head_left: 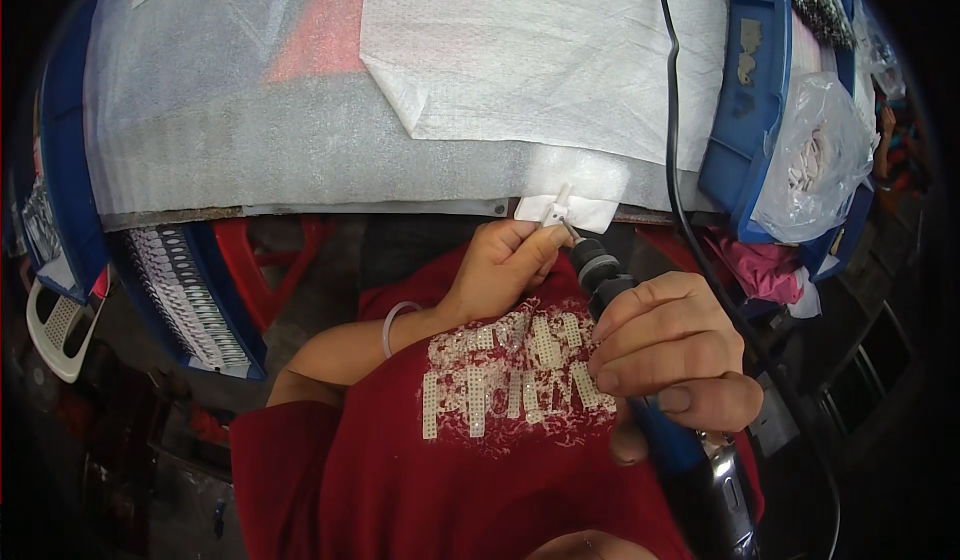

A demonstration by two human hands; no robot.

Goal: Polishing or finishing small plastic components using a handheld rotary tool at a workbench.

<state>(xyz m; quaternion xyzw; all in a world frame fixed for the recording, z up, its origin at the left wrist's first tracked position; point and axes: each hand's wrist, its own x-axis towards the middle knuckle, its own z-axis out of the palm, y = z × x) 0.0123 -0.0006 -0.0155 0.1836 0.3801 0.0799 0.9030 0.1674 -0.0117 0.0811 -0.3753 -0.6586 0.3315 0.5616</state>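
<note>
My right hand (675, 355) is wrapped round a blue and black handheld power tool (603, 272) with a chuck and a thin metal bit. The bit's tip meets a small white part (557, 210) at the table's front edge. My left hand (503, 265) pinches this part between thumb and fingers; its exact kind is too small to make out. Under the part lies a folded white pad (598, 210), which overhangs the edge. The tips of my left fingers lie close beside the bit.
Grey foam sheeting and a white cloth (540, 50) cover the table. A black cable (672, 80) runs down across its right side. Blue bins (745, 100) stand at right, one with a clear plastic bag (815, 160). At lower left are a blue tray of metal pieces (190, 295) and a red stool (262, 270).
</note>
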